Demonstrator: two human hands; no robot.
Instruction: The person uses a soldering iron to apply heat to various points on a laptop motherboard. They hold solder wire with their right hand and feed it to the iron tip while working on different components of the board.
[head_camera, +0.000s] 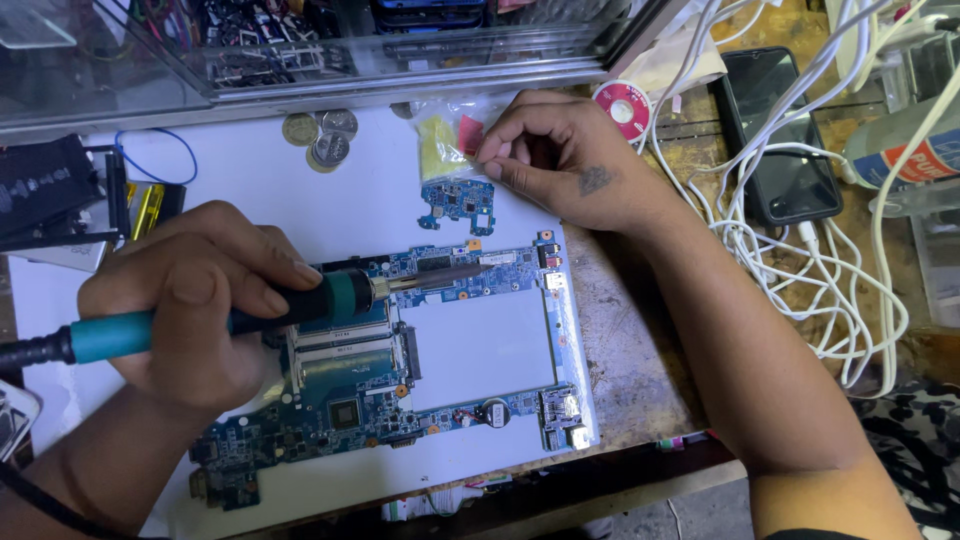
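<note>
Teal soldering iron (250, 315) clasped in left hand (195, 315) | right hand (560, 155) pinching plastic bag (445, 140)

Left hand (195, 305) fisted, right hand (565, 160) pinching

Two blue circuit boards are seen, one large rectangular board (400, 370) and one small board (457, 203); three round metal coins (322, 137) are counted far left; one black phone (780, 135) is counted far right.

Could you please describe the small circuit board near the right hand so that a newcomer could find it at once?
Start at the large blue board on the white sheet. Just above its top edge, below the right hand, lies the small circuit board. It is blue too, but far smaller and notched, beside a clear bag holding yellow and red pieces.
</note>
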